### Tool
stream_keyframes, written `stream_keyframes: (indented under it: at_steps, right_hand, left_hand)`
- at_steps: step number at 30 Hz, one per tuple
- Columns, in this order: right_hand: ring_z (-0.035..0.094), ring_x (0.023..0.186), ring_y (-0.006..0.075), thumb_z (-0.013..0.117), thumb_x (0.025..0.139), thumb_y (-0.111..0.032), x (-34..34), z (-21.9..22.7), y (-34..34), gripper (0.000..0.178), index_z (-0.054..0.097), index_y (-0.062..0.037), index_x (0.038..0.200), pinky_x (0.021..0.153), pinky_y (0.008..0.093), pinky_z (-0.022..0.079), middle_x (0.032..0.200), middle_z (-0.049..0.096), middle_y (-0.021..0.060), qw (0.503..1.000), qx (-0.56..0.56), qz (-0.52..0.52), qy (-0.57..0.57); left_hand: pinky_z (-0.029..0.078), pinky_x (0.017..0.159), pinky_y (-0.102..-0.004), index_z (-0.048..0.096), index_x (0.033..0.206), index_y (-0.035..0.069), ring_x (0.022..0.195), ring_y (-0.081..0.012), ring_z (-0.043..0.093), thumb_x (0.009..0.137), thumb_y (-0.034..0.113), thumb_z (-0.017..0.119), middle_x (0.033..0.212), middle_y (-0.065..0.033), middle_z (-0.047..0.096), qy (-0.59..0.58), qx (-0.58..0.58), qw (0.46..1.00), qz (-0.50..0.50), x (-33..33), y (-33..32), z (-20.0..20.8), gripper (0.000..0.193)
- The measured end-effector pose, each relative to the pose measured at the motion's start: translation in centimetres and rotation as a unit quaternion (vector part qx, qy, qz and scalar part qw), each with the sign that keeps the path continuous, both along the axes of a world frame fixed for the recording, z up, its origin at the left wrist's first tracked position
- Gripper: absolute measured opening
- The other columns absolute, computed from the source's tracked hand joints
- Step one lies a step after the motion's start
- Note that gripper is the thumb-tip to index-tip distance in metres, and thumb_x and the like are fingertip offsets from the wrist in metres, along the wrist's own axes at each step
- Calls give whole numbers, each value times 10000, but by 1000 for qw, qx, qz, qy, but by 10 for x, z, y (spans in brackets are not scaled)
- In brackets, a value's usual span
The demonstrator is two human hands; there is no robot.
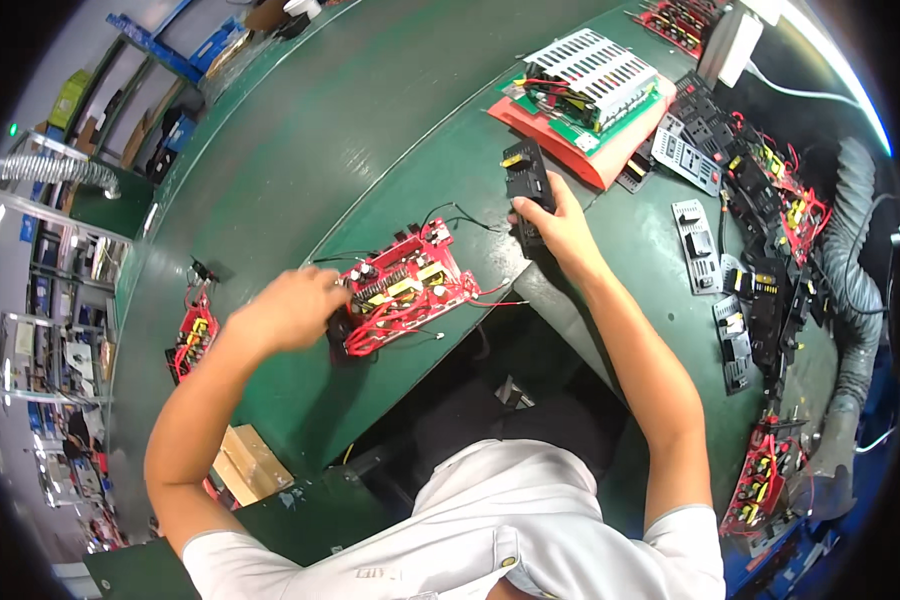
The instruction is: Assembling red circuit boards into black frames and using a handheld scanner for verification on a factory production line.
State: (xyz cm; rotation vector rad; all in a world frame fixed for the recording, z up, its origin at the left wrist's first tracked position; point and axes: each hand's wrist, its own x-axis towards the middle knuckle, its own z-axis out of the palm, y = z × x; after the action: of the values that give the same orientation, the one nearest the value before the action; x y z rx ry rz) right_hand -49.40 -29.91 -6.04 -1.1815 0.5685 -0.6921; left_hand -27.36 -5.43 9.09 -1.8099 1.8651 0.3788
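Red circuit-board assembly (410, 285) with trailing wires, lying on your bench (350, 160) by its near edge. Your left hand (295, 308), blurred, is at the assembly's left end, fingers bent; whether it grips anything cannot be told. Your right hand (562, 222) grips a black panel (527, 178) near the bench's inner corner. Farther out, a slotted metal case (600, 68) sits above an orange sheet (604, 172); loose grey panels (692, 245) lie toward the right edge.

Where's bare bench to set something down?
Free: bench beyond the left hand and middle red board, left of the orange sheet; a smaller patch between right forearm and grey panel. Crowded: right, black panels and red boards beside the hose.
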Motion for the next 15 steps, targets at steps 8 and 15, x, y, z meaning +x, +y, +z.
stream_keyframes:
  at_steps: [8, 15]
  right_hand:
    - [675, 861, 210, 622, 928, -115, 23, -3, 1, 395, 461, -45, 1281, 745, 313, 554, 1062, 640, 118, 988, 99, -8, -120]
    - [670, 873, 206, 620, 935, -128, 15, -13, -7, 421, 444, -51, 1309, 748, 311, 542, 1078, 627, 121, 989, 98, -4, -106]
  left_hand:
    - [480, 915, -404, 562, 1311, 164, 1088, -307, 579, 842, 80, 659, 1214, -114, 579, 288, -267, 911, 123, -23, -118, -74, 486]
    - [518, 764, -340, 706, 1050, 33, 791, -214, 643, 844, 11, 623, 927, -104, 676, 438, -245, 845, 183, -8, -138, -90, 223]
